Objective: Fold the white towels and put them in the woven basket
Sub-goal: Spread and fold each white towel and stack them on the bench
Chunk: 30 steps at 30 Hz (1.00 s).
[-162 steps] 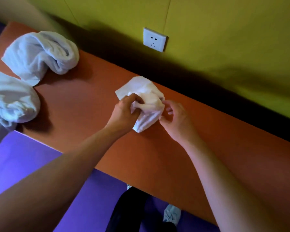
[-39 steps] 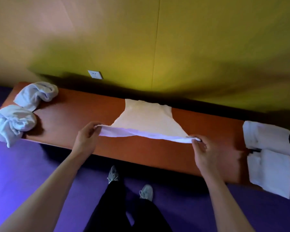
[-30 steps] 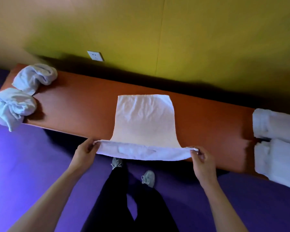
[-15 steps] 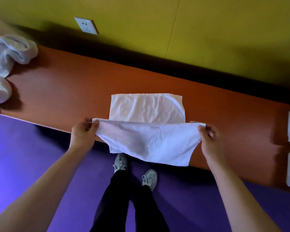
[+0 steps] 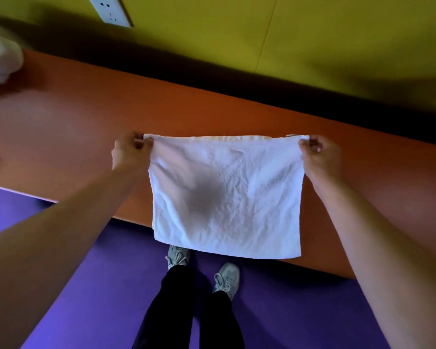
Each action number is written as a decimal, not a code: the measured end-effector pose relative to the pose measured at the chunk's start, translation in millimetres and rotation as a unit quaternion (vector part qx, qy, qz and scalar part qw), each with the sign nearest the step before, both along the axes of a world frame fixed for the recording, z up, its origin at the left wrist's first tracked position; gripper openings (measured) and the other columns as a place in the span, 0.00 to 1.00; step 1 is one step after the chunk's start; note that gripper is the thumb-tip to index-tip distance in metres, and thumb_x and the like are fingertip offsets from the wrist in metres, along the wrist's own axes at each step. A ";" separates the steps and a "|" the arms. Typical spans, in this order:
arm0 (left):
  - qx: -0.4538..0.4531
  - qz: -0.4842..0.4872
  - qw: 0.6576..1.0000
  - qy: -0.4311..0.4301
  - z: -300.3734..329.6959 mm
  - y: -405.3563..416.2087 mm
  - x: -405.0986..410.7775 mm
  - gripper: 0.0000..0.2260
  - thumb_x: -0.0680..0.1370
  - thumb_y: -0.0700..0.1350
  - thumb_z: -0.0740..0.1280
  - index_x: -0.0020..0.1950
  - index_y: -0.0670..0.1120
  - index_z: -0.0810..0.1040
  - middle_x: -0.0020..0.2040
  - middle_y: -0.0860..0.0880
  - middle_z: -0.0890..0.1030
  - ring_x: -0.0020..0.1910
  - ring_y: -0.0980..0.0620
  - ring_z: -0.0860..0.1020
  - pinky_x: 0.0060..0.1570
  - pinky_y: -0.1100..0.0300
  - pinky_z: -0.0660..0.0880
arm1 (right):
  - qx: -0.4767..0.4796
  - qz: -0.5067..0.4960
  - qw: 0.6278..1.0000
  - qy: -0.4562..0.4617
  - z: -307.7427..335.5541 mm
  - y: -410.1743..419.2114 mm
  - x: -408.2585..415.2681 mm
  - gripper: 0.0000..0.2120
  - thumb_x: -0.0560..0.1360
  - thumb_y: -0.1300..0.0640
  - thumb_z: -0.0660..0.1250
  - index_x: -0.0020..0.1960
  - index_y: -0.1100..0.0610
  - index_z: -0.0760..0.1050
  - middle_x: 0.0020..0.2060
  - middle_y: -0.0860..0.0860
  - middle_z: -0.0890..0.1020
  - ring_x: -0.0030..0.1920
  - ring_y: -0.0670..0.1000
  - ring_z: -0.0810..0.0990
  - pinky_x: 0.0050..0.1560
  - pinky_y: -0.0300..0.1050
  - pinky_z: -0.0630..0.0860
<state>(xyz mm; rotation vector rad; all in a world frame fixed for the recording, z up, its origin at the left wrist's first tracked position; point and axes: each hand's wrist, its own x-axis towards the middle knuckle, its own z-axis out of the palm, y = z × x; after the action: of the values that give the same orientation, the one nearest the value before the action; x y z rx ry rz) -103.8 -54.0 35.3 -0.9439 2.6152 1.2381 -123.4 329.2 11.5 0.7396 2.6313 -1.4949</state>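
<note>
View: a head-worn camera looks down at two bare forearms reaching forward over a long orange-brown surface (image 5: 212, 109).
Left hand (image 5: 130, 153): fingers and thumb pinch the upper left corner of a white towel (image 5: 227, 197), just above the surface.
Right hand (image 5: 320, 154): fingers and thumb pinch the upper right corner of the same towel, level with the left hand.
White towel: stretched flat between the two hands, doubled over, with a second edge showing just behind the top edge. It lies over the near half of the surface, and its lower edge hangs past the near rim, toward the person. A soft grey shadow falls on its middle.
Other towel (image 5: 0, 61): a crumpled white bundle, blurred, on the surface far to the left of the left hand.
Woven basket: outside the picture.
Beyond the hands: a yellow-green wall (image 5: 312, 34) with a white socket (image 5: 110, 10) up and to the left of the left hand.
Below the hands: a purple floor (image 5: 86, 298), black trousers (image 5: 181, 311) and two grey shoes (image 5: 227, 275), directly under the towel's hanging edge.
</note>
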 end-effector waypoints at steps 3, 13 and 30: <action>0.002 0.003 1.000 -0.005 -13.2 1.3 -9.2 0.10 0.79 0.51 0.68 0.59 0.51 0.78 0.47 0.51 0.82 0.47 0.49 0.79 0.43 0.59 0.75 | 0.013 -0.023 1.000 -0.007 -13.2 4.9 -4.0 0.05 0.80 0.53 0.68 0.55 0.51 0.77 0.49 0.53 0.83 0.48 0.51 0.82 0.37 0.36 0.73; -0.004 0.015 0.988 -0.156 -52.2 18.7 148.4 0.15 0.79 0.48 0.69 0.63 0.45 0.75 0.55 0.47 0.82 0.52 0.44 0.78 0.51 0.53 0.71 | 0.087 -0.011 0.973 -0.215 -48.0 7.1 169.8 0.13 0.77 0.57 0.69 0.61 0.55 0.76 0.53 0.53 0.82 0.49 0.52 0.79 0.48 0.44 0.70; 0.335 0.296 0.863 -0.234 -90.9 19.3 187.4 0.10 0.78 0.37 0.70 0.59 0.40 0.78 0.40 0.46 0.76 0.34 0.49 0.71 0.40 0.53 0.77 | -0.047 -0.091 0.962 -0.252 -47.6 -0.9 235.6 0.04 0.77 0.61 0.69 0.52 0.58 0.77 0.30 0.50 0.83 0.40 0.51 0.84 0.44 0.49 0.79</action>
<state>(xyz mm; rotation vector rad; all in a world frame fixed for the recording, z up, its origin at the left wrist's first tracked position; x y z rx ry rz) 83.6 -34.7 -55.6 -1.6547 1.3828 1.5998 112.2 328.3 -36.1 1.1944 2.1470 -1.2417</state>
